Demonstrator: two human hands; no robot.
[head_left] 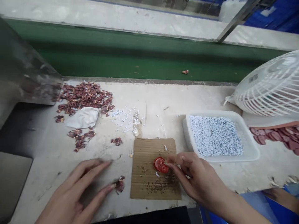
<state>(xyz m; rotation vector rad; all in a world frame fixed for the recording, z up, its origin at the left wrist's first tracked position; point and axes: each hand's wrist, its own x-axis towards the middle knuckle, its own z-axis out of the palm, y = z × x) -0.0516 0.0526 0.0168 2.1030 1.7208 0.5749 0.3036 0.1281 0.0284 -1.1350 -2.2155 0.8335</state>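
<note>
The right hand [196, 177] pinches a red disc [161, 164] on the cardboard [154, 183]; a slip could scatter it. The left hand [77, 189], fingers loose, touches a scrap [120, 183].

A glossy red disc [161, 164], seemingly smooth plastic, is pinched by the right hand [196, 177] over a matt brown cardboard sheet [153, 149]. The desk [198, 96] is seen as pale, rough and scuffed. A white plastic tray [251, 146] with smooth walls is filled with small matt white pieces [215, 140]. A crumpled white cloth [83, 118] and a white plastic fan grille [271, 87] are shown.
</note>
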